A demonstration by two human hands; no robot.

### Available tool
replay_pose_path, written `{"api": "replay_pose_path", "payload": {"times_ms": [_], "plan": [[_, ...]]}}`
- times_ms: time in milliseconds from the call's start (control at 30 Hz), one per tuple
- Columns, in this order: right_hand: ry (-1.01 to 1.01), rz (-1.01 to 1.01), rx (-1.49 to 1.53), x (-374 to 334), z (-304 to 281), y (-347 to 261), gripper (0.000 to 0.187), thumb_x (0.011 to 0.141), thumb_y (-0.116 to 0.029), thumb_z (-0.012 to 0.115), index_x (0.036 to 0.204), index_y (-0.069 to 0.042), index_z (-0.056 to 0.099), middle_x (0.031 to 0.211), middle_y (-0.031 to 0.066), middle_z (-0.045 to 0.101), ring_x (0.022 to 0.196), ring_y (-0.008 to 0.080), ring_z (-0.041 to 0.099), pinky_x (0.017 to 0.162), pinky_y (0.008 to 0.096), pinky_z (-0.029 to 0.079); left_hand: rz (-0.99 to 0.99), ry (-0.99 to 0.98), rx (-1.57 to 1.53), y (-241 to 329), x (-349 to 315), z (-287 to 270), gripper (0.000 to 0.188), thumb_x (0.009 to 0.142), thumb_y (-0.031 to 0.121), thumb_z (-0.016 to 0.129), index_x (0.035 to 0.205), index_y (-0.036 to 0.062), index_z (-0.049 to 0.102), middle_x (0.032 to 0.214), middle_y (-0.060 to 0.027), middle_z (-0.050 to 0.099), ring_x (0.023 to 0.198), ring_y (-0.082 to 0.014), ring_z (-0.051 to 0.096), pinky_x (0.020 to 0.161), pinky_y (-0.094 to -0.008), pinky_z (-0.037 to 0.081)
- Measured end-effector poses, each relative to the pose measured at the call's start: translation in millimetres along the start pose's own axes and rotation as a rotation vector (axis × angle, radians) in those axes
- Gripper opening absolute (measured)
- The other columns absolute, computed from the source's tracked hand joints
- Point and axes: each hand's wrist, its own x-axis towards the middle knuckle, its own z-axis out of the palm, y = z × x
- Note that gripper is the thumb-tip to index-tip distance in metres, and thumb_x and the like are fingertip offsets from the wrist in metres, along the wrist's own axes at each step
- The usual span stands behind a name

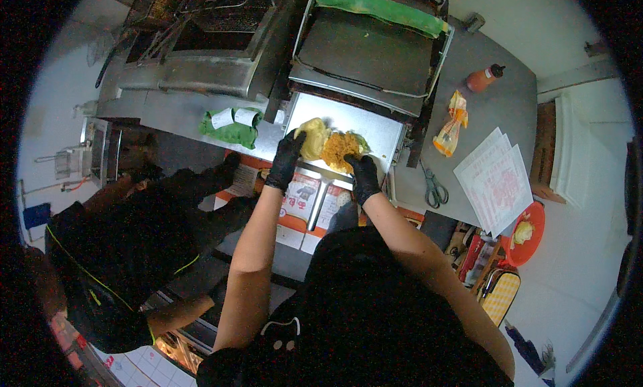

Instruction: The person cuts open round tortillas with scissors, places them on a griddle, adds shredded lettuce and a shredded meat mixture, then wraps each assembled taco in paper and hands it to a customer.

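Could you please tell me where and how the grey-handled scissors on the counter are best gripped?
Grip the grey-handled scissors by the looped handles, probably with your right hand from your side: the loops lie nearer, the blades point away.

Food [340,149] lies on the tray [382,132] (scissors [433,184] to its right).

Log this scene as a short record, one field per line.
Left hand: black-gloved, at the pale yellow food
Right hand: black-gloved, at the golden-brown food
Under food: bright pale surface
Left of food: green bundle
Right of food: scissors, orange-and-clear wrapper, reddish bottle, paper sheets
Nearby: co-worker in dark clothing, at left
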Motion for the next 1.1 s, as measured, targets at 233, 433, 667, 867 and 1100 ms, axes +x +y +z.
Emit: {"api": "replay_pose_path", "payload": {"times_ms": [233, 433, 667, 867, 1100], "plan": [[-0.126, -0.012, 0.152, -10, 2, -7, 0.039, 0.072, -0.014, 0.067, 0.104, 0.002, 0.052, 0.098, 0.0119, 0.058, 0.088, 0.0227, 0.057, 0.073, 0.0333, 0.047, 0.528, 0.109, 0.56, -27, -33, 54, 0.053, 0.081, 0.012, 0.061, 0.128, 0.0003, 0.039, 0.119, -0.0212, 0.051, 0.11, -0.03, 0.051, 0.091, -0.0362, 0.041], [-0.384, 0.068, 0.279, -17, -13, -18, 0.033, 0.081, -0.012, 0.056, 0.111, -0.003, 0.046, 0.1, 0.0099, 0.056, 0.09, 0.0217, 0.058, 0.072, 0.0336, 0.051, 0.568, 0.088, 0.69, -48, -43, 67, 0.048, 0.084, 0.005, 0.05, 0.129, -0.0024, 0.035, 0.126, -0.0239, 0.042, 0.116, -0.0357, 0.043, 0.098, -0.0373, 0.035], [-0.238, -0.107, 0.072, -26, 4, -29, 0.059, 0.073, -0.021, 0.071, 0.117, 0.001, 0.038, 0.108, 0.0131, 0.053, 0.095, 0.0225, 0.055, 0.077, 0.0304, 0.046, 0.347, 0.16, 0.334, -47, -52, 83, 0.035, 0.093, 0.008, 0.037, 0.126, -0.0021, 0.04, 0.127, -0.0162, 0.043, 0.117, -0.0266, 0.042, 0.099, -0.0332, 0.033], [-0.157, -0.236, -0.077, -30, 0, -39, 0.056, 0.068, -0.02, 0.075, 0.109, 0.001, 0.044, 0.099, 0.0131, 0.055, 0.088, 0.0212, 0.058, 0.072, 0.0301, 0.049, 0.484, 0.107, 0.306, -68, -63, 63, 0.037, 0.089, 0.002, 0.04, 0.125, -0.0016, 0.042, 0.127, -0.0129, 0.045, 0.117, -0.0213, 0.044, 0.1, -0.0315, 0.033], [-0.445, -0.006, 0.09, -71, -96, -89, 0.053, 0.071, -0.011, 0.07, 0.117, 0.0, 0.046, 0.107, 0.0098, 0.057, 0.097, 0.0191, 0.056, 0.083, 0.0303, 0.046, 0.22, -0.138, 0.058, 33, -65, 69, 0.052, 0.082, 0.01, 0.061, 0.13, 0.0064, 0.04, 0.126, -0.0103, 0.047, 0.117, -0.0207, 0.043, 0.094, -0.0327, 0.039]]}}
